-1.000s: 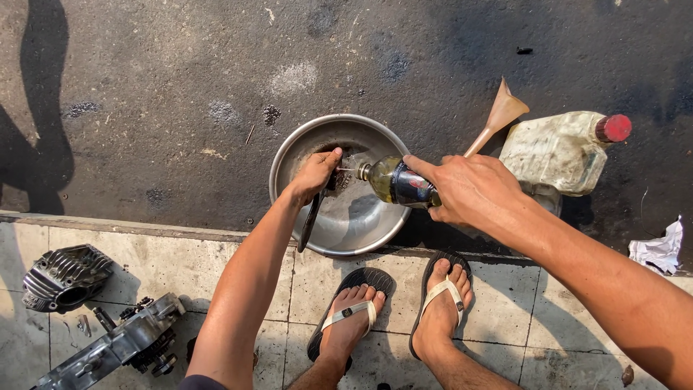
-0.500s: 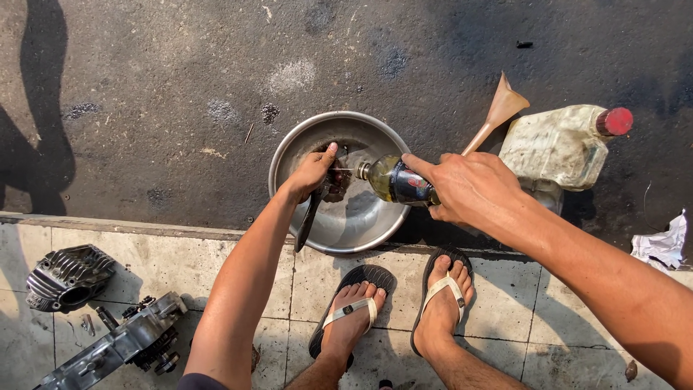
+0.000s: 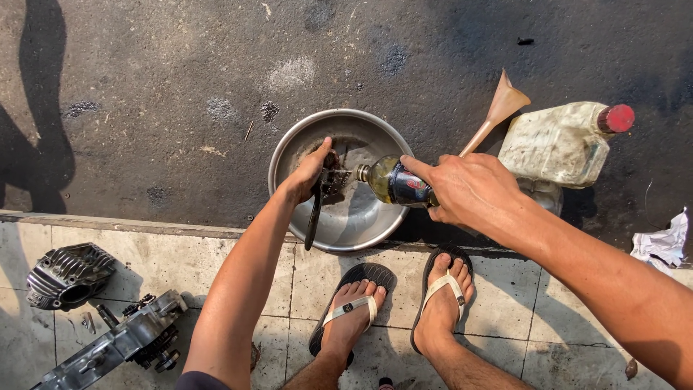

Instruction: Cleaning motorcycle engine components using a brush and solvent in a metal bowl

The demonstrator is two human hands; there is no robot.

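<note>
My left hand (image 3: 309,173) grips a dark, greasy metal part with a long black piece (image 3: 315,211) hanging from it, held over a round metal basin (image 3: 289,148) on the asphalt. In my right hand (image 3: 469,189) is a plastic bottle (image 3: 393,180) of yellowish liquid, tipped sideways. Its mouth points at the part, and a thin stream runs onto it. My two feet in flip-flops (image 3: 440,300) rest on the tiled step just below the basin.
A tan funnel (image 3: 498,112) and a dirty white jug with a red cap (image 3: 559,144) lie right of the basin. Crumpled paper (image 3: 660,245) sits at the far right. A finned engine cylinder (image 3: 68,274) and a metal engine part (image 3: 119,343) lie on the tiles at lower left.
My left hand has turned the greasy part a little, so its hanging black piece now points more straight down. The bottle stays tipped in the same place.
</note>
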